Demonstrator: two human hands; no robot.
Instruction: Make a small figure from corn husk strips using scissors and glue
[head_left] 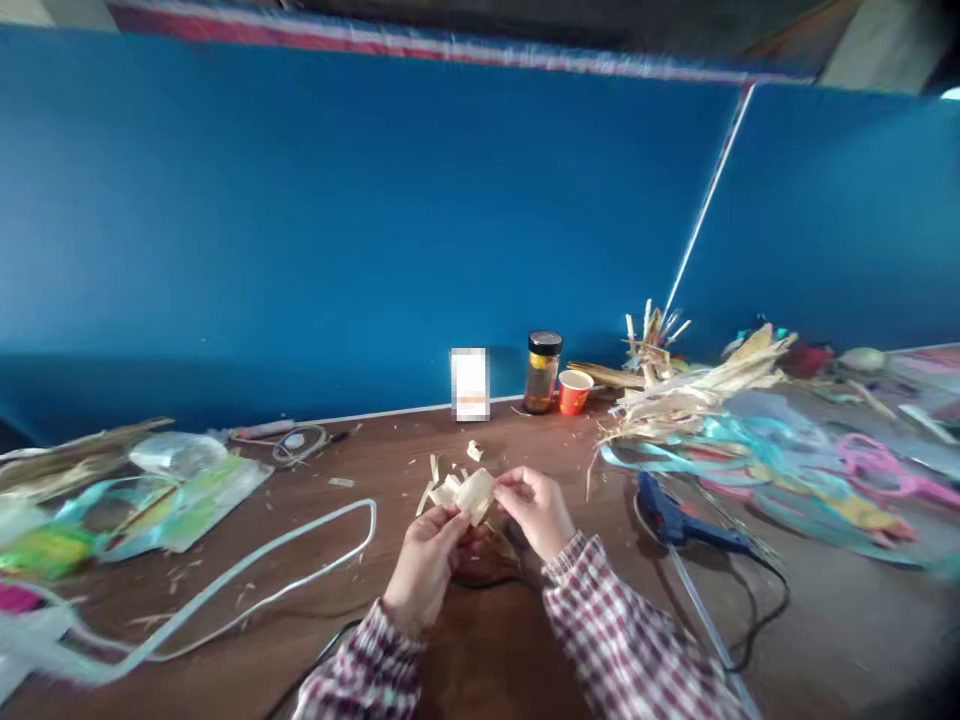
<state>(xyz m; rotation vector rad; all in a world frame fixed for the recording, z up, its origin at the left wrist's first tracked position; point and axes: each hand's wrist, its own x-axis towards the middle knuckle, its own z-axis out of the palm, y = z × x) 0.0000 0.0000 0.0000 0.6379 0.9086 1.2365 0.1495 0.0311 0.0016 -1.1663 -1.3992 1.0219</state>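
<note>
A pale cream piece of dried husk (475, 494) is stretched between my two hands above the brown table. Its lower left end is pinched by my left hand (433, 553), thumb against fingers. My right hand (535, 507) grips its upper right edge with closed fingertips. Just behind, narrow husk strips (433, 472) lie on the table, with a small crumpled scrap (475, 451) a little farther back. Whether the strips nearest my left hand are joined to the held piece, I cannot tell.
A blue glue gun (679, 520) with a black cord lies right, near pink scissors (885, 470) and a husk pile (697, 390). A dark jar (542, 373) and red paper cup (575, 392) stand behind. Left are a white looped tube (300, 545) and plastic bags (180, 455).
</note>
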